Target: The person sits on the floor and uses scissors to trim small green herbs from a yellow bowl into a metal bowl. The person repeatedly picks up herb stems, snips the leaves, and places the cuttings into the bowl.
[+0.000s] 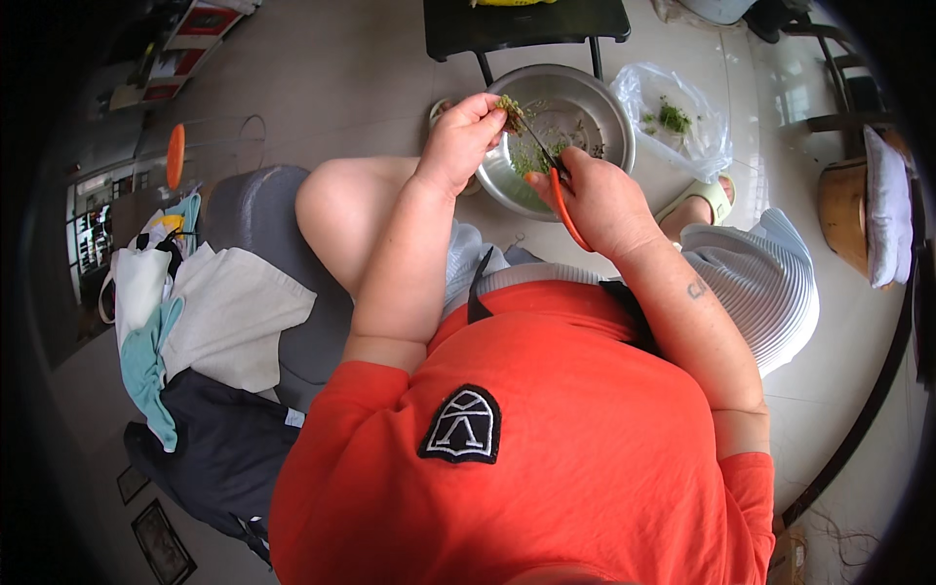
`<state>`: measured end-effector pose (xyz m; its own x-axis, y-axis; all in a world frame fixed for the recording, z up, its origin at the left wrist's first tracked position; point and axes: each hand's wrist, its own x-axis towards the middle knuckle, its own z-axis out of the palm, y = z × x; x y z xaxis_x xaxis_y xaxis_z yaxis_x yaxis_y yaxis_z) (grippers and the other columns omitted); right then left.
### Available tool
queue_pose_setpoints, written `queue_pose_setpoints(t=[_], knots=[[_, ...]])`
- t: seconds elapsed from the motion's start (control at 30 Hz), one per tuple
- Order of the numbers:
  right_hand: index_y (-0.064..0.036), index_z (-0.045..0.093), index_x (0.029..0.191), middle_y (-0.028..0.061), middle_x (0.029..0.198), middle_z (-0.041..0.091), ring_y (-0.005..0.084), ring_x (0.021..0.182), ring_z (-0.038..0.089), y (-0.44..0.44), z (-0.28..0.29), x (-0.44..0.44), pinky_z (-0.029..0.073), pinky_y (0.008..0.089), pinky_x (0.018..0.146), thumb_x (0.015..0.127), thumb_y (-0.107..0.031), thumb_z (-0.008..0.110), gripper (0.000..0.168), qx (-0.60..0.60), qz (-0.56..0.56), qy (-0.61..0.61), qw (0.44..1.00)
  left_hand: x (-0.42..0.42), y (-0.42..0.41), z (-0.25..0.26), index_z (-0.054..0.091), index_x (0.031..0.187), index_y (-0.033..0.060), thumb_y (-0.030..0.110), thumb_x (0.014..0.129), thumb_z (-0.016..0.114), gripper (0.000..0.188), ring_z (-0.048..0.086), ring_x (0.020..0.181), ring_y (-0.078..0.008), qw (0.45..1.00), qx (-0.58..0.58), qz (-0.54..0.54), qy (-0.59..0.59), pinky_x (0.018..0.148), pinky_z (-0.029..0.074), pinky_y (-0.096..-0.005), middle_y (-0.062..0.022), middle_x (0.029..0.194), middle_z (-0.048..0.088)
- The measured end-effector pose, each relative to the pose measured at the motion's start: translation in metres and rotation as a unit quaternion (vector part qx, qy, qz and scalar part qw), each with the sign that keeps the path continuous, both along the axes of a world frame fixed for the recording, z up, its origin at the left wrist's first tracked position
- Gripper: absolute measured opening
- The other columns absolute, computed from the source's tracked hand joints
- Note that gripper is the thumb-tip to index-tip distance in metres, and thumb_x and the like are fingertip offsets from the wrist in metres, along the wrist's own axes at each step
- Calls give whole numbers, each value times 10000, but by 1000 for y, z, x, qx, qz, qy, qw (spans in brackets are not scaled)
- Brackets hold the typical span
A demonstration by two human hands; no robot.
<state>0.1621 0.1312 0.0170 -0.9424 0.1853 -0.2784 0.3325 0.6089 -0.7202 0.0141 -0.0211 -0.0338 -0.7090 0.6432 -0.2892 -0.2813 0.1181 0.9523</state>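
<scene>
Between the thumb and fingers of my left hand (468, 135) is a small bunch of green plant sprigs (511, 115). My right hand (603, 201) grips a pair of scissors with orange handles (561, 208). Their dark blades reach up and left to the bunch, touching or very near it. Both hands are above a wide stainless steel basin (621, 121) on the floor. Green clippings (537, 157) and some dark bits lie scattered in the basin. How far the blades are parted is too small to tell.
A clear plastic bag (706, 142) holding green sprigs (673, 117) lies right of the basin, near my sandalled foot (698, 208). Beyond the basin stands a black folding stool (526, 29). Clothes (234, 314) are heaped on the grey seat (252, 212) at left. A wooden tub-like object (842, 205) stands far right.
</scene>
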Motion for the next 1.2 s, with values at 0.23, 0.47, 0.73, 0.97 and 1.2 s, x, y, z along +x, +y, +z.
queue_pose_setpoints(t=[0.23,0.47,0.73,0.97,1.2], knots=[[-18,540,850,205,768,633,398,779,624,-2,-10,0,485,467,687,908,-469,562,455,11,-8,13,1000,7,7,-5,606,970,66,155,985,477,157,437,658,-37,998,44,17,-49,603,375,-187,-11,853,622],[17,579,885,230,807,654,394,806,645,0,-3,-3,509,459,733,909,-419,561,437,-4,4,-12,1000,15,12,-1,618,996,32,154,999,461,199,437,648,-46,996,47,28,-64,567,351,-184,-29,841,601],[22,592,855,216,767,632,366,746,628,0,-7,-5,491,418,710,896,-442,606,466,-161,-25,-29,986,5,8,6,620,998,21,124,994,470,182,423,640,-45,995,72,14,-63,565,357,-177,-18,832,588],[23,589,825,196,731,620,337,694,618,1,-4,-5,489,402,684,894,-434,617,462,-193,-25,-60,979,1,0,5,621,1001,4,113,986,482,177,410,639,-39,998,45,-10,-51,574,366,-172,3,807,565],[12,575,842,210,782,643,383,777,637,1,-5,-4,499,434,711,891,-476,583,491,-85,-9,6,996,-1,1,6,624,1008,10,116,987,486,175,412,638,-43,997,58,-15,-53,572,362,-169,-4,809,572]])
